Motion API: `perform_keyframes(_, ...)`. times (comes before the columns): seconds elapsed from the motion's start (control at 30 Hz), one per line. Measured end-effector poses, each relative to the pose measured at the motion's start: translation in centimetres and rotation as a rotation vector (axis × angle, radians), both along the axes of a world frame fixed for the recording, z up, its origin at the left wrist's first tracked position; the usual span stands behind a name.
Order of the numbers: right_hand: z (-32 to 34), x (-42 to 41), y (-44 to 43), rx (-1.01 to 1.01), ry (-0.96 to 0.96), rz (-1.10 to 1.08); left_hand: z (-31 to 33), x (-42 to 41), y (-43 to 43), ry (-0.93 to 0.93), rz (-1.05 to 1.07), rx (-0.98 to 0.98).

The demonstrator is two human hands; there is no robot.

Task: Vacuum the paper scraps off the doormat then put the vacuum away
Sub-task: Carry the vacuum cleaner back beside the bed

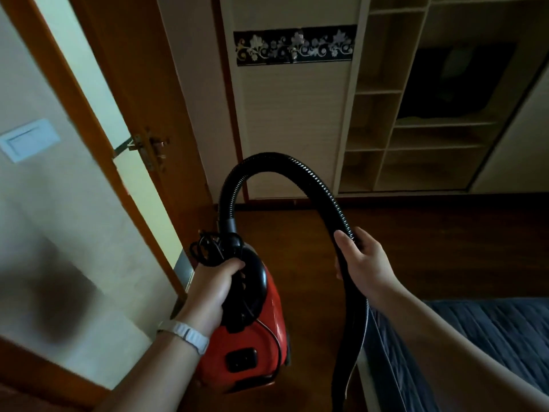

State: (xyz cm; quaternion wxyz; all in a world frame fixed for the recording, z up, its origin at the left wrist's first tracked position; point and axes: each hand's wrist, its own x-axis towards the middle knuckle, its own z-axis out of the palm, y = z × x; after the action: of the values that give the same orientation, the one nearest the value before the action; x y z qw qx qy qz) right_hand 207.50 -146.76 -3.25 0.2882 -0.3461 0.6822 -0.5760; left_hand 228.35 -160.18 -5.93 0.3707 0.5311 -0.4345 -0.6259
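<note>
A white wristband (185, 333) sits on the left wrist. The left hand (212, 288) has its fingers curled round the black handle (257, 275) on top of the red vacuum (255, 346), which is held upright over the wooden floor (416, 233); whether its base touches the floor cannot be told. A bundled black cord (205, 248) lies just above that hand. The right hand (364, 263) grips the black hose (297, 165), thumb on one side and fingers wrapped round the other. The hose arches up from the vacuum's front and drops past the right hand. A grey quilted bed (475, 337) lies at lower right. Beyond are a brown door (142, 84), a wall switch (28, 139), a pale wardrobe (294, 114) and open shelves (416, 144).
</note>
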Motion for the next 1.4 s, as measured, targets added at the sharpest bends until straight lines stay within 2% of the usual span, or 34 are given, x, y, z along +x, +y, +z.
perform_keyframes(0.3,1.3,-12.0,-6.0,-0.096,-0.058,-0.014,3.2,-11.6,-5.7,-0.063,-0.021,-0.106)
perform_keyframes(0.53,1.9,-18.7,-10.1,-0.112,0.020,-0.057,3.2,-18.5,-11.6,-0.022,-0.059,-0.135)
perform_keyframes(0.87,-0.5,-27.4,-19.9,-0.043,0.066,-0.289,-0.7,-29.8,-25.5,-0.022,-0.260,-0.037)
perform_keyframes(1.1,0.5,-33.2,-28.1,-0.015,0.087,-0.470,0.9,-38.7,-36.3,-0.029,-0.482,-0.104)
perform_keyframes(1.4,1.9,-41.5,-30.8,-0.050,0.095,-0.687,2.3,-51.7,-41.1,-0.011,-0.652,-0.140)
